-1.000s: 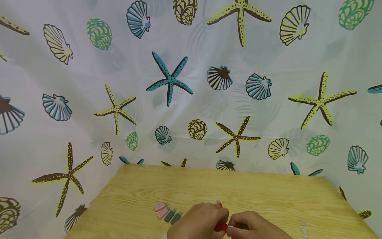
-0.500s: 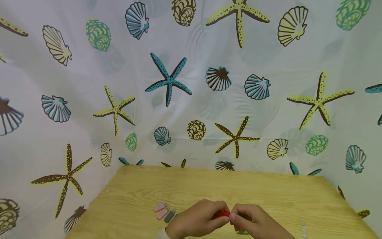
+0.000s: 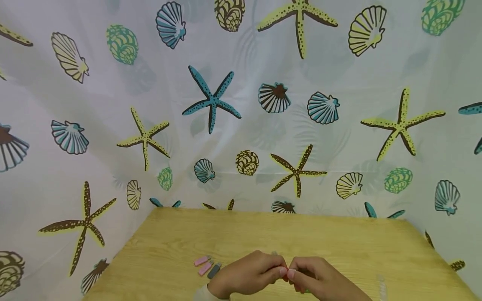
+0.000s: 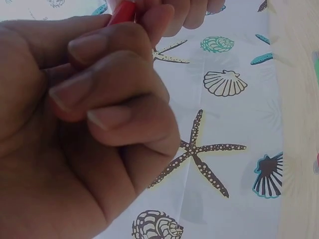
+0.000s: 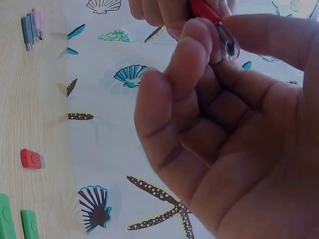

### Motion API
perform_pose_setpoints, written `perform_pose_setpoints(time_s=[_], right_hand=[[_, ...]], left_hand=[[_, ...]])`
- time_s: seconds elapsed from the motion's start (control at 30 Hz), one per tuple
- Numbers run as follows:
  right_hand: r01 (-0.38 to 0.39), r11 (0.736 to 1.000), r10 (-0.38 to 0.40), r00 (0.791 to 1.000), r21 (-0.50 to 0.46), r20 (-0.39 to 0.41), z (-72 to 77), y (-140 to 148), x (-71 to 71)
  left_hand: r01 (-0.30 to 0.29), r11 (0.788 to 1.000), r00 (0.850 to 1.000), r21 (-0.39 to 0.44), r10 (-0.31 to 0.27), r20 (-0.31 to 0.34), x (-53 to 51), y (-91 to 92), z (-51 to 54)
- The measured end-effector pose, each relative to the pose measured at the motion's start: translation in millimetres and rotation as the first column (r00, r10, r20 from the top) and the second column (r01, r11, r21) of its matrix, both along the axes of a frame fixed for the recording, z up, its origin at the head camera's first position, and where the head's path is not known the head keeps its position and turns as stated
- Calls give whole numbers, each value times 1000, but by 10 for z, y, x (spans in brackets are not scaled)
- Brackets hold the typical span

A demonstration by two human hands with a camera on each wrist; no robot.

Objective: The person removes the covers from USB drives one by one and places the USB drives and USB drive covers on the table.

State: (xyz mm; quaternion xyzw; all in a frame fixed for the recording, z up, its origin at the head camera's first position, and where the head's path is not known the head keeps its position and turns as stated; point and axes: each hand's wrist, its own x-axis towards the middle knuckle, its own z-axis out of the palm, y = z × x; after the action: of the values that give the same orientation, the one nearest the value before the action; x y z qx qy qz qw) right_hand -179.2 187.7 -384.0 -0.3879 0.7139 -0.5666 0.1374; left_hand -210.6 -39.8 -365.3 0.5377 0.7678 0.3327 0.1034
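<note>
My left hand grips a red USB stick by its body, fingers curled in. Only a sliver of red shows in the head view; the left wrist view shows a red end beside the curled fingers. My right hand meets it fingertip to fingertip. In the right wrist view its thumb and forefinger pinch the stick's plug end, where a clear cap covers the metal plug. Whether the cap is fully seated I cannot tell.
Pink USB sticks and a grey one lie left of the hands. Another red stick and green sticks lie on the wooden table. Small clear pieces are at right. A shell-patterned curtain surrounds the table.
Both hands have risen slightly, and the left has turned so its fingers hide most of the red USB stick. The left hand now covers one grey stick on the table.
</note>
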Motion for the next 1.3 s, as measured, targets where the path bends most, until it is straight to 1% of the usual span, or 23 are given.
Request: perform_pose_setpoints(time_s=[0.1, 0.17, 0.3, 0.4, 0.5, 0.57, 0.63, 0.77, 0.83, 0.93, 1.07, 1.2, 1.3], right_hand=[[-15, 1000, 14, 1000, -3, -13, 18, 7, -1], [-31, 999, 31, 999, -11, 7, 23, 12, 5], [-60, 998, 61, 997, -22, 49, 12, 10, 30], [-66, 998, 67, 995, -11, 73, 21, 13, 34], [-73, 997, 73, 994, -7, 80, 26, 11, 38], [-85, 996, 86, 994, -15, 71, 28, 8, 39], [-95, 995, 96, 994, -20, 45, 32, 6, 38], [-97, 995, 97, 995, -15, 17, 42, 7, 38], [-90, 996, 90, 996, -8, 16, 45, 7, 38], [-82, 997, 82, 997, -7, 13, 45, 5, 36], [-89, 995, 90, 996, -36, 15, 35, 4, 32], [-103, 993, 105, 994, -60, 32, 30, 4, 26], [-90, 995, 92, 995, -49, 39, 37, 16, 24]], left_hand=[[17, 1000, 1000, -3, -17, -21, -11, 8, 0], [26, 1000, 999, -5, -27, -20, -12, 11, 0], [37, 999, 999, -17, -37, 2, 16, 3, 1], [48, 999, 998, -20, -48, 29, 30, 0, 25], [62, 998, 997, -17, -61, 48, 36, -3, 43], [74, 997, 996, -15, -73, 54, 32, -3, 46], [86, 996, 995, -13, -85, 54, 22, -3, 47], [108, 994, 993, -7, -108, 53, 12, -8, 43], [116, 993, 992, -2, -115, 52, 12, -13, 43], [120, 993, 990, 15, -121, 68, 12, -18, 45], [116, 992, 987, 41, -119, 103, 9, -21, 40], [111, 993, 989, 48, -115, 96, -1, -28, 26], [105, 993, 990, 53, -109, 88, -11, -37, 22]])
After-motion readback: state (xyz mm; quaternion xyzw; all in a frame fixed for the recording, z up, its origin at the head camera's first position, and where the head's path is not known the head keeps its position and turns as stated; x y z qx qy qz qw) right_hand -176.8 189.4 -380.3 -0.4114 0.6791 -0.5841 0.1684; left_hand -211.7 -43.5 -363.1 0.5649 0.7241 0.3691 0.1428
